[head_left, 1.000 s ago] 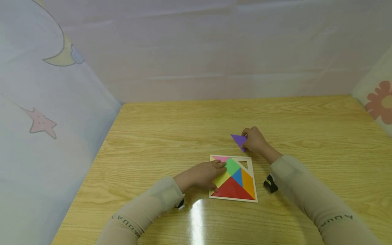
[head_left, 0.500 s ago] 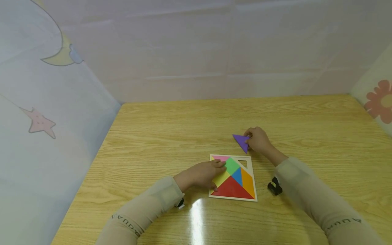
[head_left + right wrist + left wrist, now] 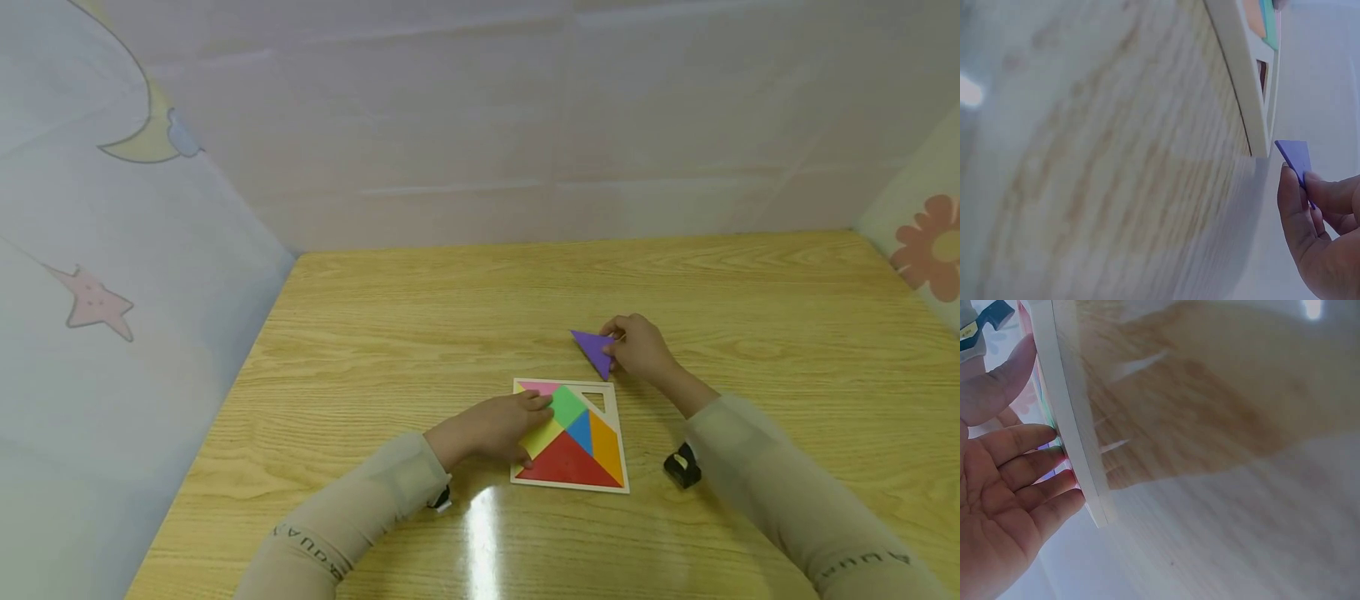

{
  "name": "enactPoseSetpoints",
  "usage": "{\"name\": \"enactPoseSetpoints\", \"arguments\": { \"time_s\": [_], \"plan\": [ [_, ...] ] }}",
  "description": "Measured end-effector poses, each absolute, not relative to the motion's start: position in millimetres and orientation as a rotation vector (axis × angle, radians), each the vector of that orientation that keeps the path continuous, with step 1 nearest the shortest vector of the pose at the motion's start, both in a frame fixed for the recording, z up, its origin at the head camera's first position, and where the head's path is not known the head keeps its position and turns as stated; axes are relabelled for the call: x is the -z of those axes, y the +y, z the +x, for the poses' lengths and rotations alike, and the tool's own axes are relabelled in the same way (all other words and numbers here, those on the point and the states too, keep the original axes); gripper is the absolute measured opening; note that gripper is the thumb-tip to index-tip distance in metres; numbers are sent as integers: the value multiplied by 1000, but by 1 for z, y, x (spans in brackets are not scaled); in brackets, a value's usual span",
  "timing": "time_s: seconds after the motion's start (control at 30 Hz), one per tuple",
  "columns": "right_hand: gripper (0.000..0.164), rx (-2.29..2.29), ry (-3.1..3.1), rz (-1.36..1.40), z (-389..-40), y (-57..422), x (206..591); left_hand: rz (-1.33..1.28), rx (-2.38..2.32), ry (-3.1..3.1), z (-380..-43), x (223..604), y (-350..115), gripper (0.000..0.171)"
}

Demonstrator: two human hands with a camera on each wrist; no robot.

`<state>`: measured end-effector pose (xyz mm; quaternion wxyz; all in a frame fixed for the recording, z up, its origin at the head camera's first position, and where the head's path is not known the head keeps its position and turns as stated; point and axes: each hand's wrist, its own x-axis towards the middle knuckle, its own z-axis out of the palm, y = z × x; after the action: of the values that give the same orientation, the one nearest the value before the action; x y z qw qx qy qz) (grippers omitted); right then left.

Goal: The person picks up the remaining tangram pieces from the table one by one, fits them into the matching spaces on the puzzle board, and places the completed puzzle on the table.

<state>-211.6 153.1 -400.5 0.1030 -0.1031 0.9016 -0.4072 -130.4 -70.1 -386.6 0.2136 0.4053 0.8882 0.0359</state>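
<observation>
A white-framed tangram tray (image 3: 622, 467) lies on the table, filled with colored pieces: a red triangle (image 3: 568, 463), a green square (image 3: 567, 407), a blue triangle (image 3: 581, 432) and an orange parallelogram (image 3: 606, 446) among them. Its upper right corner has a vacant recess with a triangular cutout. My left hand (image 3: 491, 429) rests on the tray's left side, fingers extended over the yellow and pink pieces; the left wrist view has its fingertips along the frame. Just beyond the tray's far edge, my right hand (image 3: 641, 350) pinches a purple triangle (image 3: 1296, 159) between thumb and fingers, tilted off the table.
The wooden table (image 3: 375, 333) extends around the tray on all sides. A printed cloth backdrop (image 3: 450, 125) rises behind and at the left. Black wrist-camera parts (image 3: 682, 467) hang beneath the right sleeve.
My right hand has shifted slightly to the right with the purple triangle, turning it a little. My left hand and the tray have stayed in place.
</observation>
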Motion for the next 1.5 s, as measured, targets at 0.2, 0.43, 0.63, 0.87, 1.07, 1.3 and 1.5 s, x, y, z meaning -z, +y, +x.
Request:
{"name": "enactPoseSetpoints", "arguments": {
  "time_s": [0.2, 0.43, 0.63, 0.87, 1.07, 1.3, 1.5],
  "plan": [
    [19, 1179, 2667, -310, -207, 153, 398, 1126, -90, 2465, -130, 386, -70, 71],
    [18, 1157, 2663, -328, -201, 154, 395, 1129, -93, 2465, -130, 386, -70, 71],
    [17, 1148, 2649, -371, -200, 155, 396, 1127, -95, 2469, -130, 386, -70, 72],
    [17, 1129, 2603, -385, -197, 154, 396, 1132, -99, 2469, -129, 386, -70, 71],
    [16, 1136, 2566, -384, -195, 155, 396, 1137, -90, 2475, -129, 386, -71, 71],
    [16, 1145, 2535, -396, -194, 156, 396, 1141, -81, 2477, -130, 386, -71, 71],
    [13, 1121, 2552, -413, -192, 155, 396, 1147, -85, 2478, -130, 386, -71, 71]
  ]
}}
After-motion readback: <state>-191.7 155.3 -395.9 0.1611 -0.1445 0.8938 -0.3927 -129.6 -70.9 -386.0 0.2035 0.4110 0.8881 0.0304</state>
